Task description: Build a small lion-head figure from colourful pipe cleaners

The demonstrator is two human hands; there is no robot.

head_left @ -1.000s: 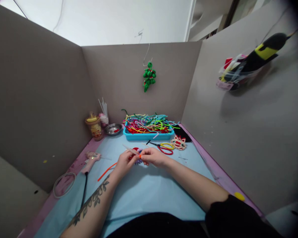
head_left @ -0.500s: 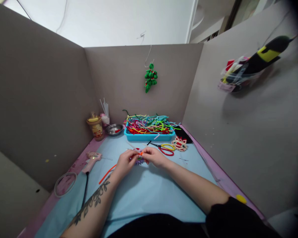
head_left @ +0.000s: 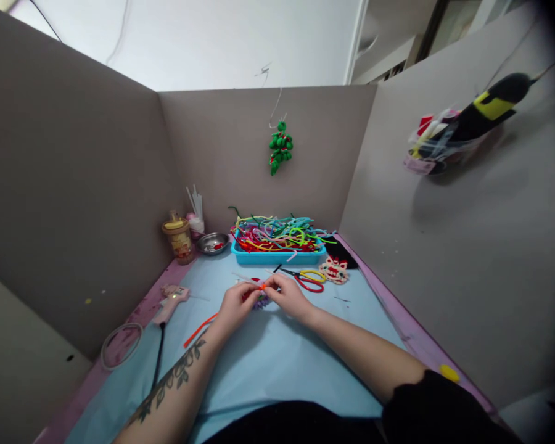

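Observation:
My left hand [head_left: 234,306] and my right hand [head_left: 289,295] meet over the light blue mat [head_left: 268,357], fingertips pinched together on a small pipe-cleaner craft piece [head_left: 259,295] with red, purple and orange parts. A thin pale stick [head_left: 244,279] pokes out to the upper left of my left fingers. An orange pipe cleaner [head_left: 198,329] trails from under my left hand toward the lower left. Much of the piece is hidden by my fingers.
A blue tray [head_left: 277,254] heaped with coloured pipe cleaners stands behind; scissors [head_left: 305,277] and a small red-white figure [head_left: 334,270] lie before it. A pink glue gun [head_left: 170,301], tape roll [head_left: 120,343], metal bowl [head_left: 211,242] and jar [head_left: 179,238] sit left. Grey partitions surround; a green ornament [head_left: 280,148] hangs.
Both hands have edged slightly away from me with the piece, and the pale stick now lies flatter. The view has tipped down a little.

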